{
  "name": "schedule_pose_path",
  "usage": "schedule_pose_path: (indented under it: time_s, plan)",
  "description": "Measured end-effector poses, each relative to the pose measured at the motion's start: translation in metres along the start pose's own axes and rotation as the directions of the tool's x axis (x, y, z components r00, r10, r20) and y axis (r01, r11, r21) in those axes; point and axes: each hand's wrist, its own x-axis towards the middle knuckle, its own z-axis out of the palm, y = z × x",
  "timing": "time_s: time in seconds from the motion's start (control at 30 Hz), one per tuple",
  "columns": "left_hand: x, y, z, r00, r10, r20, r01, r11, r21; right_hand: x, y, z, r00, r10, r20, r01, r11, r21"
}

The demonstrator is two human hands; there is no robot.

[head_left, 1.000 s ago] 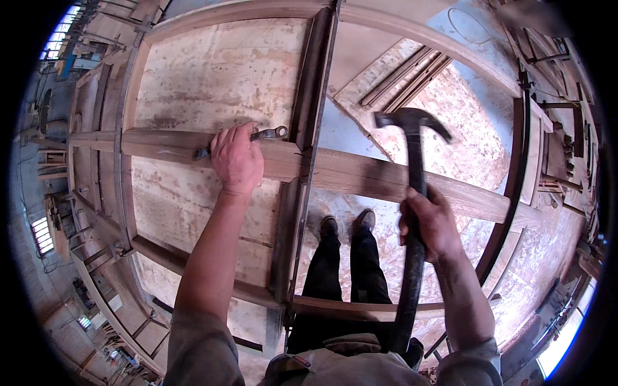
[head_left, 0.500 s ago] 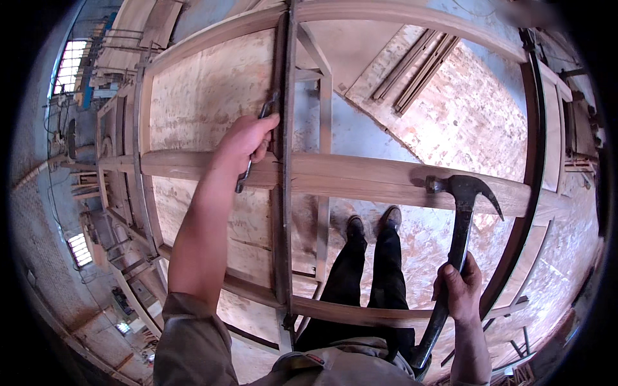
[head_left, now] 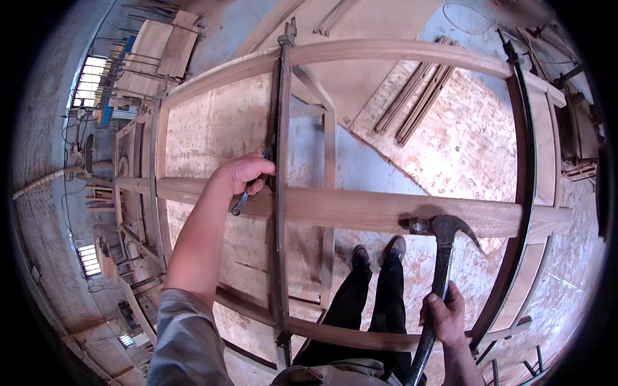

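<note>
My left hand [head_left: 248,175] is closed around a steel wrench [head_left: 239,206], its ring end sticking out below the fist. The hand sits against the long dark metal clamp bar [head_left: 280,251], just above the wooden frame's middle rail [head_left: 360,209]. In my right hand [head_left: 444,312] is a claw hammer [head_left: 443,257], gripped partway along its dark handle. Its head overlaps the right part of the middle rail in the picture, claw pointing right; whether they touch I cannot tell. The wrench's other end is mostly hidden behind my left fingers and the bar.
A second dark clamp bar [head_left: 524,161] crosses the frame at right, and another [head_left: 154,186] at left. Wooden strips [head_left: 418,96] lie on a board on the floor beyond. My shoes [head_left: 394,248] show beneath the frame. Stacked boards [head_left: 151,55] stand far left.
The view has shifted, so the frame sits lower in the picture. My left hand has come slightly closer to the middle rail with the wrench. The hammer has moved a little left along the rail.
</note>
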Motion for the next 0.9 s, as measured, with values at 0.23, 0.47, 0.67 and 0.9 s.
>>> schedule_pose_path:
  time_s: [0.23, 0.47, 0.67, 0.9]
  plan:
    - [0.003, -0.003, 0.003, 0.999, 0.016, -0.048, -0.014, 0.999, 0.038, 0.003, -0.007, 0.001, 1.0, 0.028, 0.013, -0.028, 1.0, -0.001]
    - [-0.012, -0.031, 0.02, 0.906, 0.245, -0.346, -0.172, 0.958, 0.228, 0.001, -0.013, 0.006, 0.996, 0.088, 0.016, -0.089, 0.987, 0.134]
    - [-0.037, -0.046, 0.048, 0.696, 0.481, -0.532, -0.031, 0.762, 0.647, -0.001, -0.016, 0.012, 0.99, 0.126, -0.055, -0.12, 0.986, 0.113]
    - [-0.041, -0.091, 0.027, 0.322, 0.928, -0.188, -0.388, 0.311, 0.868, 0.006, -0.003, 0.015, 0.976, 0.153, -0.153, -0.142, 0.986, 0.082]
